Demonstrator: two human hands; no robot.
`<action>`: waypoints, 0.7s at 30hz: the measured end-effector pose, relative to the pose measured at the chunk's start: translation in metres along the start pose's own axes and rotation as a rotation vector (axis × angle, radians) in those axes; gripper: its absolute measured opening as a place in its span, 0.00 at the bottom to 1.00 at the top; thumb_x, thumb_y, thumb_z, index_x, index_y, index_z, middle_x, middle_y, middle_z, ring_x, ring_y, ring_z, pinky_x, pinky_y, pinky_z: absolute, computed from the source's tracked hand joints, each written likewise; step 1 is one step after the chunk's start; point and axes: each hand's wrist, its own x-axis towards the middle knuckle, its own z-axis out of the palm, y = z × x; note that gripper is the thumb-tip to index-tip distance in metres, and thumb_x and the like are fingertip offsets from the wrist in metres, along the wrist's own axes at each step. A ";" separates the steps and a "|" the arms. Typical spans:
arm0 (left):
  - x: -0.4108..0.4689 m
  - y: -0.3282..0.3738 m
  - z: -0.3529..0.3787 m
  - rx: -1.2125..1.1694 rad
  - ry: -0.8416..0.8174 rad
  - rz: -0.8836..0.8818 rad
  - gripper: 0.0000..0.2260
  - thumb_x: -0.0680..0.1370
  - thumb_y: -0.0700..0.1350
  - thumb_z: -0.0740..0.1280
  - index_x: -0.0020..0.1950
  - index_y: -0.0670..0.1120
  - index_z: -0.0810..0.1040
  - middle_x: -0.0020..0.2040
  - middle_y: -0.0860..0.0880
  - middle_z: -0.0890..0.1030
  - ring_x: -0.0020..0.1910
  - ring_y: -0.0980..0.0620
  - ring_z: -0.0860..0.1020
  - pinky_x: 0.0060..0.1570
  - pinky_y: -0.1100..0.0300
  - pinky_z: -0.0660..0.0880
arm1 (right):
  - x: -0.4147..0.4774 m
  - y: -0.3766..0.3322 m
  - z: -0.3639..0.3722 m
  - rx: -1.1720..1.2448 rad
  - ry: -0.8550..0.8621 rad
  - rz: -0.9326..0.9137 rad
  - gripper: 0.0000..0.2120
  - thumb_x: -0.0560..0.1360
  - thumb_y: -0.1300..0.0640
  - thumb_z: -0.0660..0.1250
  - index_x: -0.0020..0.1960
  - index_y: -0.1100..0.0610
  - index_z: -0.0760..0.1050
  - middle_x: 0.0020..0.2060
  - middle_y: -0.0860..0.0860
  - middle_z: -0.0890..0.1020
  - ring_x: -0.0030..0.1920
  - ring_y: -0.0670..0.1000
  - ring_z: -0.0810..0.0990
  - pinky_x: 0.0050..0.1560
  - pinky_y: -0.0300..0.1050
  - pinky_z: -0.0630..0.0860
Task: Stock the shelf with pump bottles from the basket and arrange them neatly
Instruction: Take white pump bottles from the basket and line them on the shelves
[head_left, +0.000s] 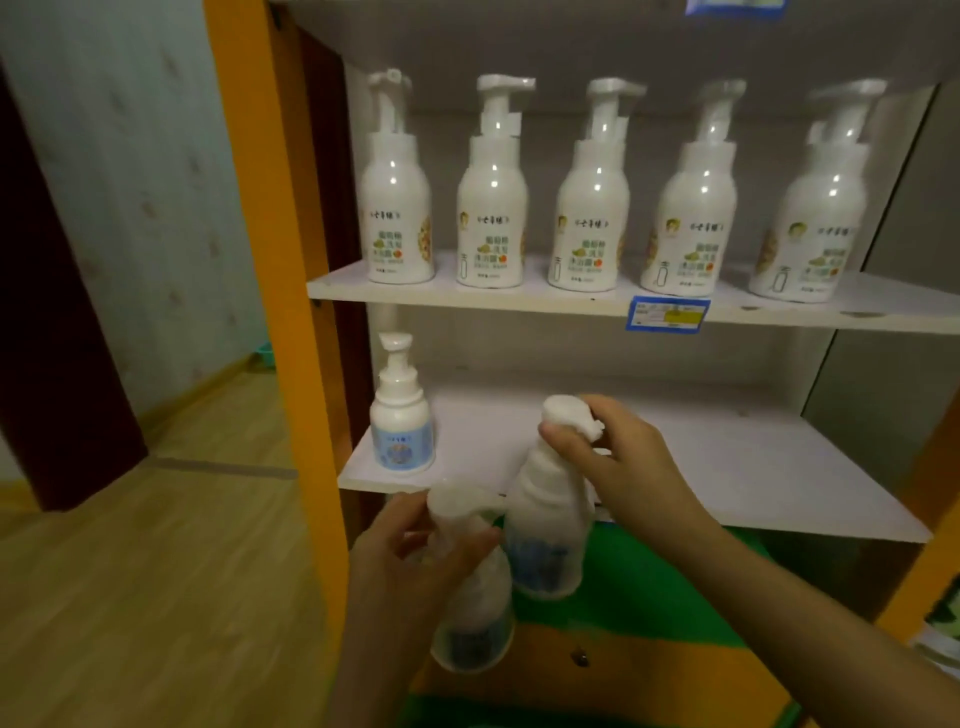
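My left hand (410, 551) grips a white pump bottle with a blue label (470, 618) by its neck, low in front of the shelf. My right hand (623, 462) holds a second blue-label pump bottle (545, 540) by its pump head, just at the front edge of the lower shelf (727, 467). Both held bottles are blurred. One blue-label pump bottle (401, 415) stands upright at the far left of the lower shelf. On the upper shelf (519, 299) stands a row of several white pump bottles with green and orange labels (491, 208). No basket can be made out.
An orange upright post (270, 260) frames the shelf's left side. A blue price tag (667, 314) hangs on the upper shelf's edge. Below the lower shelf lies a green and orange surface (649, 587). Wooden floor (156, 571) and a dark red door frame (52, 312) are at the left.
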 end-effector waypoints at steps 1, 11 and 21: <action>0.001 0.000 -0.002 0.002 0.002 0.003 0.16 0.60 0.51 0.77 0.44 0.52 0.80 0.44 0.54 0.84 0.44 0.59 0.81 0.38 0.69 0.77 | 0.011 -0.005 0.003 0.005 0.012 -0.010 0.15 0.72 0.44 0.65 0.55 0.50 0.74 0.51 0.49 0.79 0.49 0.51 0.78 0.52 0.55 0.76; 0.012 -0.007 -0.013 0.003 -0.025 -0.009 0.19 0.58 0.52 0.77 0.46 0.50 0.81 0.46 0.58 0.82 0.46 0.60 0.79 0.41 0.65 0.74 | 0.105 -0.013 0.055 -0.029 0.039 0.014 0.17 0.72 0.43 0.64 0.54 0.54 0.74 0.53 0.55 0.80 0.53 0.57 0.78 0.56 0.60 0.75; 0.022 -0.011 -0.018 0.019 0.037 -0.027 0.24 0.56 0.62 0.69 0.47 0.51 0.79 0.40 0.52 0.82 0.48 0.64 0.77 0.38 0.70 0.75 | 0.133 0.009 0.084 -0.083 0.045 0.086 0.23 0.74 0.46 0.64 0.62 0.60 0.70 0.60 0.59 0.76 0.58 0.60 0.75 0.60 0.57 0.72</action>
